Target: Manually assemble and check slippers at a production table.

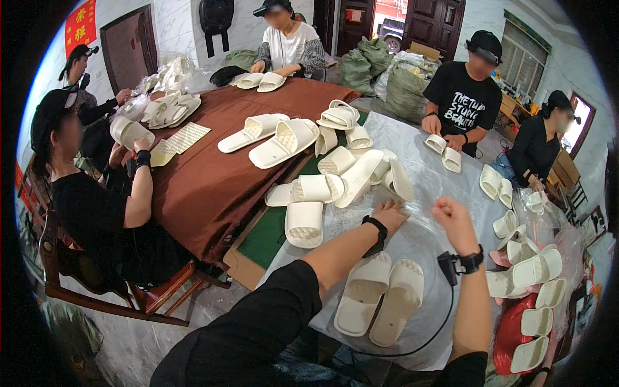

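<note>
My left hand (389, 217) reaches out over the plastic-covered table, its fingers spread and nearly flat. Just beyond its fingertips, a cream slipper (400, 180) leans on its side against the pile. My right hand (454, 224) is raised with its fingers curled in; whatever they may hold is hidden. Below my hands, a pair of cream slippers lies side by side: the left slipper (361, 298) and the right slipper (398, 302), toe ends pointing away from me. My left forearm passes beside them. A dark strap with a cabled device (459, 263) circles my right wrist.
A pile of cream slippers (351, 174) lies ahead-left, and more slippers (536, 267) line the right edge by a red bag (512, 326). The brown-covered table (213, 174) adjoins on the left. Several co-workers sit or stand around, some handling slippers. Full sacks (406, 90) stand behind.
</note>
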